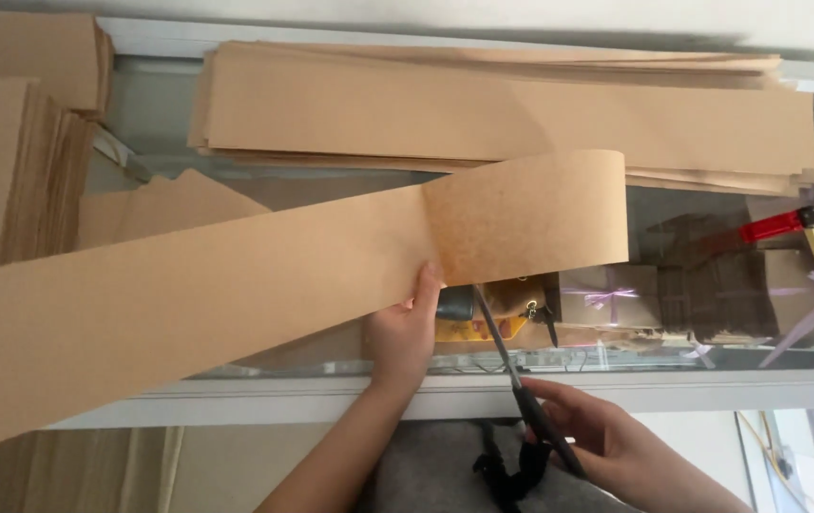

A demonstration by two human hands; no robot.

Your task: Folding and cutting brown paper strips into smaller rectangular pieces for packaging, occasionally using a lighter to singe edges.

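Two hands cutting a long strip of brown paper over a glass counter.

The brown paper strip point(236, 275) runs from lower left up to the middle, lifted above the glass counter point(692, 228); the left hand point(405, 328) has its grip clamped on the strip's lower edge, while just right the scissors point(511, 380), blades meeting that edge, sit in the right hand point(606, 442), grip clamped on the black handles. A stack of paper sheets point(511, 114) lies behind, a red lighter point(782, 224) far right.
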